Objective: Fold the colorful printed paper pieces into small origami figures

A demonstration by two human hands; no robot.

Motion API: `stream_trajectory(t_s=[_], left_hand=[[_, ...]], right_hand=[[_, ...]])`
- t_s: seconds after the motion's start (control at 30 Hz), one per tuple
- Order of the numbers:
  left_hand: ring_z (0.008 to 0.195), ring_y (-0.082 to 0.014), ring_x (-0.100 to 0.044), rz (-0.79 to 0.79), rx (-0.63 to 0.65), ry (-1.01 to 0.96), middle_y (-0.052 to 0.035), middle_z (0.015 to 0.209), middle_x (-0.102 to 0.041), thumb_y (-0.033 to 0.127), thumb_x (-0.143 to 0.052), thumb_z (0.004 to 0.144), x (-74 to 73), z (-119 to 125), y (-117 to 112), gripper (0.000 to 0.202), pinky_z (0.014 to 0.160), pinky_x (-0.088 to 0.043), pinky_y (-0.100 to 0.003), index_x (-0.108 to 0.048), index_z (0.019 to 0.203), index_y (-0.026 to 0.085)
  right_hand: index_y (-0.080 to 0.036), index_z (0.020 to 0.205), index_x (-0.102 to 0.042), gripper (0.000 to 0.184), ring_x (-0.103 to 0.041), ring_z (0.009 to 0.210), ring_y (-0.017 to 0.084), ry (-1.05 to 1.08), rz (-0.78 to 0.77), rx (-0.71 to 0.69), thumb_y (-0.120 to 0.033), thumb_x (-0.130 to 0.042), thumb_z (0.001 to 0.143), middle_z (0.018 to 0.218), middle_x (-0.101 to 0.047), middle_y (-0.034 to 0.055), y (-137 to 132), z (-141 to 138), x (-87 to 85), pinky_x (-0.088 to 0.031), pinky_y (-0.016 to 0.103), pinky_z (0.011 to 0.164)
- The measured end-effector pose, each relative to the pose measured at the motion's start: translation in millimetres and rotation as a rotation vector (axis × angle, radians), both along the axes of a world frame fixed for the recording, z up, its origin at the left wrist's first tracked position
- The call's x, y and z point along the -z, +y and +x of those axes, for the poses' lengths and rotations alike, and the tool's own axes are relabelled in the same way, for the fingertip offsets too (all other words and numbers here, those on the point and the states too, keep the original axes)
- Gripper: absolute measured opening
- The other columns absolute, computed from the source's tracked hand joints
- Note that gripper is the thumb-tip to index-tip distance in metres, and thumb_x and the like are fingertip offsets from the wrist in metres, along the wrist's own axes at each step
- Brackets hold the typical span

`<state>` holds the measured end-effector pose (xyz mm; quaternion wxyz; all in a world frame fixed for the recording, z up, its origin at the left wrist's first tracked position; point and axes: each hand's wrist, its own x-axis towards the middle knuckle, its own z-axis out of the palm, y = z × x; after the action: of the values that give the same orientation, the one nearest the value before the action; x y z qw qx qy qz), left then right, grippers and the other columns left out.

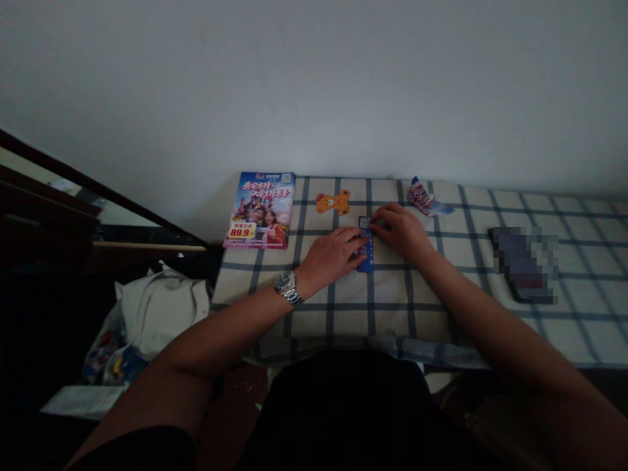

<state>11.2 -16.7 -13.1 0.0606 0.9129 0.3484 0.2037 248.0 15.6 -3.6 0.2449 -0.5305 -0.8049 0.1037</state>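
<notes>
A narrow blue paper strip (366, 260) lies on the checked cloth (373, 314) in front of me. My left hand (333, 255), with a metal watch on its wrist, lies on the strip's left side, fingers pressed down on it. My right hand (401, 229) pinches the strip's far end, fingers closed on it. An orange bear-shaped cutout (333, 202) sits just beyond the hands. The room is dim and fine detail of the strip is hard to make out.
A colourful leaflet (260, 209) lies at the cloth's far left corner. A crumpled printed paper piece (424, 198) sits far right of the hands. A dark flat object (526, 263) rests on the right. Left of the table, bags and cloth (157, 307) are piled low down.
</notes>
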Motion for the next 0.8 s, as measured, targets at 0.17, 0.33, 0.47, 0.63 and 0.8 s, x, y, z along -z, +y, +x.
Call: stream_trajectory(t_s=[0.17, 0.33, 0.47, 0.63, 0.8], left_hand=[[0.126, -0.0261, -0.063, 0.006, 0.005, -0.004, -0.0087, 0.140, -0.066, 0.037, -0.066, 0.103, 0.4, 0.3, -0.1, 0.035, 0.093, -0.061, -0.038, -0.068, 0.134, 0.020], [0.125, -0.0263, -0.062, 0.012, -0.004, -0.014, -0.0087, 0.139, -0.065, 0.037, -0.063, 0.104, 0.7, 0.5, -1.3, 0.034, 0.092, -0.062, -0.039, -0.068, 0.134, 0.021], [0.125, -0.0259, -0.062, 0.016, -0.005, -0.011, -0.0086, 0.138, -0.066, 0.034, -0.062, 0.105, -0.6, 1.2, -2.0, 0.032, 0.093, -0.062, -0.039, -0.068, 0.133, 0.019], [0.125, -0.0257, -0.062, 0.011, -0.009, -0.008, -0.0079, 0.139, -0.066, 0.033, -0.060, 0.105, -0.7, 1.4, -2.0, 0.033, 0.092, -0.063, -0.039, -0.067, 0.134, 0.019], [0.124, -0.0260, -0.063, 0.015, -0.012, -0.016, -0.0090, 0.139, -0.066, 0.033, -0.060, 0.105, 1.2, 2.0, -2.0, 0.032, 0.090, -0.063, -0.040, -0.068, 0.134, 0.019]], right_hand=[[-0.022, 0.109, -0.076, 0.016, -0.070, 0.102, 0.030, 0.034, 0.059, -0.072, -0.028, -0.072, 0.095, 0.117, -0.072, 0.0116, -6.3, 4.2, 7.5, -0.057, 0.045, 0.089], [-0.024, 0.120, -0.075, 0.026, -0.067, 0.114, 0.034, 0.013, 0.110, -0.120, -0.032, -0.073, 0.096, 0.126, -0.072, 0.0129, -16.4, 8.7, 14.7, -0.055, 0.054, 0.101], [-0.024, 0.125, -0.074, 0.030, -0.066, 0.116, 0.034, -0.012, 0.117, -0.133, -0.033, -0.072, 0.096, 0.129, -0.071, 0.0130, -27.5, 9.7, 14.7, -0.055, 0.056, 0.103], [-0.025, 0.132, -0.072, 0.040, -0.064, 0.124, 0.036, -0.007, 0.102, -0.165, -0.036, -0.077, 0.094, 0.136, -0.068, 0.0143, -40.3, 12.0, 15.4, -0.055, 0.059, 0.108], [-0.024, 0.144, -0.064, 0.057, -0.059, 0.135, 0.037, -0.011, 0.081, -0.215, -0.039, -0.080, 0.091, 0.147, -0.062, 0.0151, -52.6, 14.1, 15.7, -0.052, 0.061, 0.114]])
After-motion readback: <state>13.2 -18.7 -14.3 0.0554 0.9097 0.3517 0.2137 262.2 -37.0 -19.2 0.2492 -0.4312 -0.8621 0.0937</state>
